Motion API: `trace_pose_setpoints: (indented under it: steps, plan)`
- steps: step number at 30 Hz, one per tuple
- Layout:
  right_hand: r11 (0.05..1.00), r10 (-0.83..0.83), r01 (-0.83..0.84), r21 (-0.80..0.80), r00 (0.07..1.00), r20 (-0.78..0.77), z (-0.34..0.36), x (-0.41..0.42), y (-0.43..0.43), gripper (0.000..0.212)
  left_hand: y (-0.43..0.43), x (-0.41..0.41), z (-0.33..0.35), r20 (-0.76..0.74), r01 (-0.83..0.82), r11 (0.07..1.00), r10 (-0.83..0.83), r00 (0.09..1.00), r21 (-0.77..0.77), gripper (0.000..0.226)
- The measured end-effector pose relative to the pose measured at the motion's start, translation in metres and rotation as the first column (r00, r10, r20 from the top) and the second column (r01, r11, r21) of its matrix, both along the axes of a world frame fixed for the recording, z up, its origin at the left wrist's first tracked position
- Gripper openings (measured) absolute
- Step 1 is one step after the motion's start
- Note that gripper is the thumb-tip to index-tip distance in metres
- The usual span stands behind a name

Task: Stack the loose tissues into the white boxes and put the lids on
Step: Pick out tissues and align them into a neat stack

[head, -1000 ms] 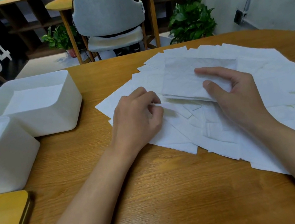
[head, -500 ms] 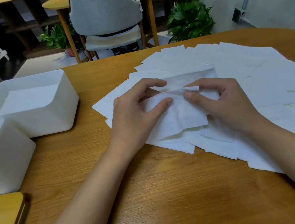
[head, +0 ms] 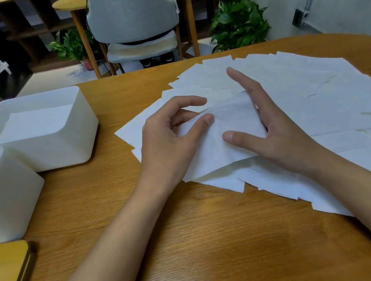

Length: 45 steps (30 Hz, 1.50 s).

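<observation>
I see single tissue [head: 228,150] near table [head: 198,249] centre, bowed, lying on loose tissues [head: 321,101]. Left hand [head: 170,143] half curled, thumb and curled fingers pinching sheet's 10 o'clock corner. Right hand [head: 281,140] spread, fingers straight toward 11 o'clock, thumb lying on sheet, sheet's 3 o'clock edge against palm. Both forearms enter from 6 o'clock. Loose tissues fan out from 12 to 4 o'clock. Far white box [head: 69,146] at 9 o'clock, open, flat tissues inside; near white box [head: 4,202] beside it at 8 o'clock. Wooden lid [head: 4,271] at 7 o'clock.
</observation>
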State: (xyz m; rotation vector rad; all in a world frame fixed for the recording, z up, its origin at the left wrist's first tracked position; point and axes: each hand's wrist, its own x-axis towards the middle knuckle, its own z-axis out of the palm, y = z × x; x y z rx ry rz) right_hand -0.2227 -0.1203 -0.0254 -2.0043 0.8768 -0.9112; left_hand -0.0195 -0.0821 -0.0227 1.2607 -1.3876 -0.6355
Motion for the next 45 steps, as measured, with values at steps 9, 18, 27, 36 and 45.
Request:
trace_pose_setpoints:
  steps: [9,18,27,36,45]
  plan:
    - [1.000,-0.004,0.004,-0.015,1.000,0.004,-0.001,-0.001,0.000,0.079,-0.001,-0.004,-0.004,-0.007,-0.041,0.999,0.041,0.999,-0.022,0.024]
    - [0.998,-0.058,0.056,0.025,0.991,0.123,-0.005,-0.005,-0.010,0.074,0.000,0.003,-0.003,0.194,-0.124,0.986,0.144,0.971,-0.111,0.030]
    - [0.969,-0.170,0.088,0.229,0.914,0.368,-0.006,-0.006,-0.015,0.070,-0.003,0.001,0.004,-0.371,0.178,0.933,-0.052,0.927,0.314,0.050]
    - [0.972,-0.233,0.224,0.066,0.954,0.188,-0.002,-0.005,-0.010,0.083,0.002,0.000,-0.001,-0.082,0.226,0.965,-0.216,0.973,0.130,0.088]
    - [0.991,-0.131,0.121,0.065,0.972,0.195,-0.005,-0.005,-0.010,0.093,-0.001,0.006,-0.005,-0.052,0.152,0.988,-0.152,0.987,-0.014,0.050]
